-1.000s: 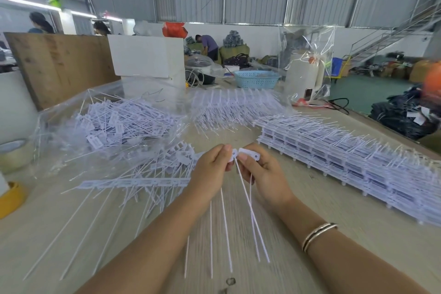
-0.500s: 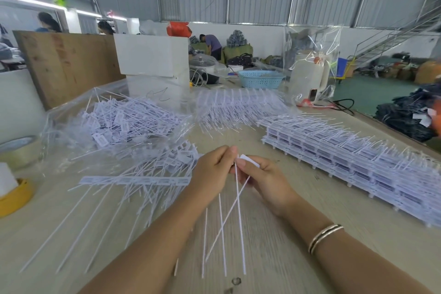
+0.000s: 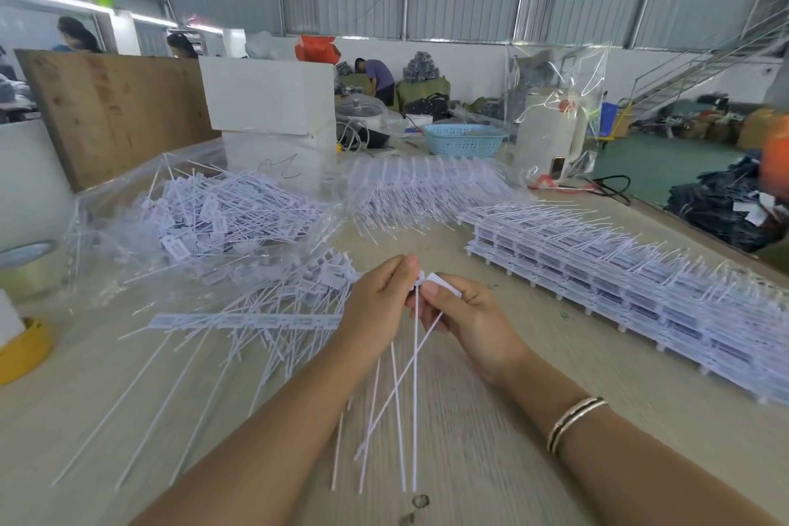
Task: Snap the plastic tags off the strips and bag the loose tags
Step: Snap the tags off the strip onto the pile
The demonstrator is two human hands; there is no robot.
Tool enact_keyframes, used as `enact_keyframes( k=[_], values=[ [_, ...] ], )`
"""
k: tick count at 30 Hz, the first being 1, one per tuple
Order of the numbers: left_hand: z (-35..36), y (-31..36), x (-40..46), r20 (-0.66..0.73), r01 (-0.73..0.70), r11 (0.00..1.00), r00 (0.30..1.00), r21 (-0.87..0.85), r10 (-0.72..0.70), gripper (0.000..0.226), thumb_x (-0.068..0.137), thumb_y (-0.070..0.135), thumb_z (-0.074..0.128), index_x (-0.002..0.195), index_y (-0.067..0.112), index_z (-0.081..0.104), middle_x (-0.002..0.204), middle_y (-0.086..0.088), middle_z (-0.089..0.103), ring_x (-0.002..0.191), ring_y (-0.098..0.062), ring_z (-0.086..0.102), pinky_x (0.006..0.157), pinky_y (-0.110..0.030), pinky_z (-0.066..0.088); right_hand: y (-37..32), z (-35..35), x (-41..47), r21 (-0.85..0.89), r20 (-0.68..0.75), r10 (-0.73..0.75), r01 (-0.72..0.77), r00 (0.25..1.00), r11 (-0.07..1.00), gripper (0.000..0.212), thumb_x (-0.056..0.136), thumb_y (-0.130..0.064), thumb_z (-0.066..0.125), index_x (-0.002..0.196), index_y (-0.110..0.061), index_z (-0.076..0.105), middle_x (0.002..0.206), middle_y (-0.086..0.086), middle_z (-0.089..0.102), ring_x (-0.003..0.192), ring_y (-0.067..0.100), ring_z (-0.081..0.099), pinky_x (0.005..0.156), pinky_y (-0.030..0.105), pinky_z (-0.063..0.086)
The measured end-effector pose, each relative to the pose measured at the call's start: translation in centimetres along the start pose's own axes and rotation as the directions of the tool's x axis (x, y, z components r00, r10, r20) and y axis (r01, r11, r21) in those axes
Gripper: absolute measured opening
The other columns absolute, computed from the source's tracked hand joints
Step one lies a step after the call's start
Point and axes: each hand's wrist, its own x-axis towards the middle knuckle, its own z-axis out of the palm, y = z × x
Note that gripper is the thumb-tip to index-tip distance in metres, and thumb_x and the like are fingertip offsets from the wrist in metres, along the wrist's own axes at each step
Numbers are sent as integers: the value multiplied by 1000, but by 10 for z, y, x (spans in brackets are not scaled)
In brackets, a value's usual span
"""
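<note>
White tags (image 3: 444,284), pale wood table (image 3: 491,419), perforated light-blue basket (image 3: 465,140), possibly yellow tape roll (image 3: 23,350)

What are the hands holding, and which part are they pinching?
Both the left hand and the right hand pinch white plastic tags at their flat head ends; the thin tails hang down toward the table.

Wooden tabletop (image 3: 491,419) under me. Clear tape roll (image 3: 25,269) far left, yellow tape roll (image 3: 23,350) just nearer. Plywood board (image 3: 115,111) upright at back left, white foam block (image 3: 269,96) beside it. Blue perforated basket (image 3: 465,139) behind, white appliance in clear wrap (image 3: 550,137) to its right, black cable (image 3: 610,188) near it. Metal staircase (image 3: 704,68) far right. Dark clothes pile (image 3: 726,214) on floor. Silver bracelet (image 3: 576,423) on my wrist.
</note>
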Motion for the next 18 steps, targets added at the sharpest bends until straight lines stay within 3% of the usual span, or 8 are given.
enact_keyframes(
  k=[2, 4, 9, 12, 15, 17, 18],
  values=[
    [3, 2, -1, -13, 30, 999, 999, -29, -31, 38, 99, 36, 42, 65, 26, 56, 59, 6, 58, 64, -12, 58, 72, -32, 45, -2, 1, 0, -11, -18, -26, 26, 999, 1000, 28, 92, -25, 49, 74, -14, 69, 61, -3, 58, 56, 11, 47, 54, 18, 37],
    [4, 3, -2, -18, 47, 998, 999, -29, -47, 38, 99, 36, 41, 66, 25, 56, 58, 8, 56, 62, -8, 55, 69, -29, 43, -3, 1, 0, -19, -28, -33, 32, 999, 999, 28, 92, -21, 48, 77, -8, 67, 63, -2, 61, 57, 10, 54, 55, 19, 40],
    [-5, 3, -2, 46, -74, 981, 997, 180, 67, 40, 99, 30, 42, 60, 21, 48, 57, 3, 44, 56, -8, 43, 59, -25, 34, -8, -5, -2, -84, 31, 24, -21, 999, 996, 36, 96, -17, 51, 64, -20, 66, 60, -4, 62, 57, 10, 55, 58, 24, 40],
    [-7, 0, -3, 128, -99, 966, 989, 238, 70, 42, 95, 31, 50, 62, 7, 55, 55, -3, 44, 52, -8, 40, 56, -25, 32, -13, -15, -5, -199, 124, 145, -118, 982, 973, 32, 92, -21, 56, 62, -19, 67, 62, -6, 64, 59, 5, 52, 60, 14, 39],
    [-6, -3, -3, 200, -79, 953, 980, 293, 20, 44, 95, 31, 51, 69, -3, 58, 59, -15, 49, 56, -11, 43, 59, -30, 36, -14, -22, -7, -265, 166, 197, -148, 966, 953, 31, 93, -9, 55, 66, -19, 65, 63, -12, 63, 61, -1, 54, 63, 10, 41],
    [-6, -3, -1, 196, -55, 961, 981, 272, 1, 40, 97, 30, 48, 72, 0, 60, 70, -23, 59, 63, -17, 51, 66, -36, 43, -13, -19, -6, -267, 144, 140, -98, 980, 959, 35, 94, -5, 53, 66, -23, 63, 62, -12, 60, 62, 1, 53, 63, 12, 41],
    [-6, -2, -1, 173, -47, 970, 985, 237, 5, 38, 97, 28, 47, 70, 5, 61, 70, -18, 62, 65, -17, 53, 69, -37, 45, -12, -16, -5, -259, 117, 92, -59, 989, 964, 36, 95, -4, 52, 66, -22, 62, 63, -10, 59, 62, 2, 52, 63, 13, 41]
  ],
)
